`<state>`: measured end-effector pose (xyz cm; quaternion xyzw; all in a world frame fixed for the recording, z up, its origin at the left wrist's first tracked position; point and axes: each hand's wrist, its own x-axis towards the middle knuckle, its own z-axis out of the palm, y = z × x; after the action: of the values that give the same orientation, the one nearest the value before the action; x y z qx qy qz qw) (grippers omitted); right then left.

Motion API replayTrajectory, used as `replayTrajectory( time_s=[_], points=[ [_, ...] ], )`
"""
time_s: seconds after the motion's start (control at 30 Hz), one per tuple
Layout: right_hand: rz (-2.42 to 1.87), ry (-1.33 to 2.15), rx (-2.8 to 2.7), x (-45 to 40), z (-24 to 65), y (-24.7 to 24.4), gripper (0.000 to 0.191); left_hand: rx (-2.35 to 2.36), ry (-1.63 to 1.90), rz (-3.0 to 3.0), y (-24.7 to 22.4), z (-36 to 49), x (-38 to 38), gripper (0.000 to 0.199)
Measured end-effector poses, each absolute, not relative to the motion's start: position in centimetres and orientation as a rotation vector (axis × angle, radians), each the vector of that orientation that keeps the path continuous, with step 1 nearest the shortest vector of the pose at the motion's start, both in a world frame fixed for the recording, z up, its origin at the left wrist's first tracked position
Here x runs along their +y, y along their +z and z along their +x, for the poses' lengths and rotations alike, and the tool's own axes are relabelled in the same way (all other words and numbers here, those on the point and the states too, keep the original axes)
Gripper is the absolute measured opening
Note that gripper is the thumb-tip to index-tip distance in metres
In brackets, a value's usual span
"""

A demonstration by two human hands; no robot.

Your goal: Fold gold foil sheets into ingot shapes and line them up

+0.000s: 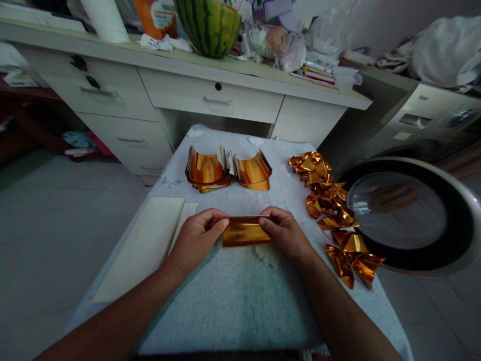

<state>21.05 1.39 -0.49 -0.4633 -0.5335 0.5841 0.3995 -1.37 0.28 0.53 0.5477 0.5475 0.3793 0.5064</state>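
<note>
Both hands hold one small sheet of shiny gold foil paper (246,233) just above a cloth-covered table. My left hand (201,233) pinches its upper left corner between thumb and fingers. On the opposite corner, my right hand (286,231) grips in the same way. The sheet's upper edge looks folded or curled. Beyond the hands stand two stacks of curved gold sheets, a left stack (205,168) and a right stack (253,171). Several folded gold foil pieces (334,200) lie in a row along the table's right side.
White paper sheets (145,245) lie at the table's left. The table's cloth (225,311) is pale blue. Behind it is a white desk (244,93) with drawers, bearing a cut watermelon (208,25) and plastic bags. An open round washing machine door (409,213) borders the table's right edge.
</note>
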Motion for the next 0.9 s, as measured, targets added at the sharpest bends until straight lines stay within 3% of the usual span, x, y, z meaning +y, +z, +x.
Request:
replayTrajectory(
  time_s=[0.9],
  points=[
    [-1.182,1.486,-1.338,1.28,21.08,-0.62,0.035,1.301,0.906,1.289,0.34,-1.43,0.19,0.022]
  ],
)
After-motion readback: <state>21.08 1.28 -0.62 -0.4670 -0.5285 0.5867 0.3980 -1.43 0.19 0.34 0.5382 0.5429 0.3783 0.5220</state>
